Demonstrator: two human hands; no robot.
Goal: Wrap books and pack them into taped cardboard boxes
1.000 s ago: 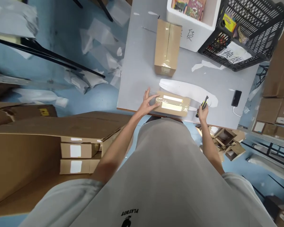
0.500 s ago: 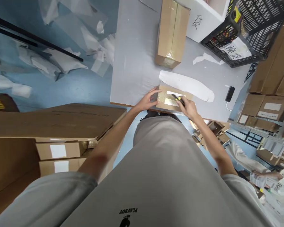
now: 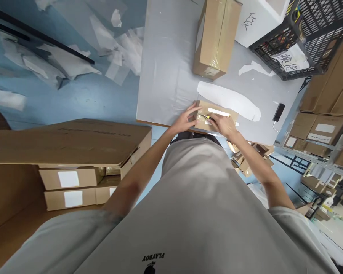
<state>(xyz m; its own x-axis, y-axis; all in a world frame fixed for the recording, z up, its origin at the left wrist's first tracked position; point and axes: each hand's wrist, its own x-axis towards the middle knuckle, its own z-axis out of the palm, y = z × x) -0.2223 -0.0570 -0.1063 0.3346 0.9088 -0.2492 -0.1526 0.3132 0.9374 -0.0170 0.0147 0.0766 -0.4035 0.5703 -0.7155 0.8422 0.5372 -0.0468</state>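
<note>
A small taped cardboard box (image 3: 223, 112) with white labels lies at the near edge of the grey table (image 3: 165, 76). My left hand (image 3: 185, 120) rests on the box's left end, fingers curled over it. My right hand (image 3: 223, 124) is closed round a yellow and black utility knife (image 3: 205, 116), whose tip touches the top of the box near its left end. Both hands are close together over the box.
A larger taped carton (image 3: 214, 38) stands farther back on the table, with a white foam box (image 3: 260, 19) and a black crate (image 3: 308, 34) behind it. A phone (image 3: 279, 112) lies at the right edge. Stacked cartons (image 3: 74, 186) fill the left floor; paper scraps litter the blue floor.
My right hand has carried the knife from the right of the box onto its top, then leftward toward my left hand. My left hand stays on the box's left end.
</note>
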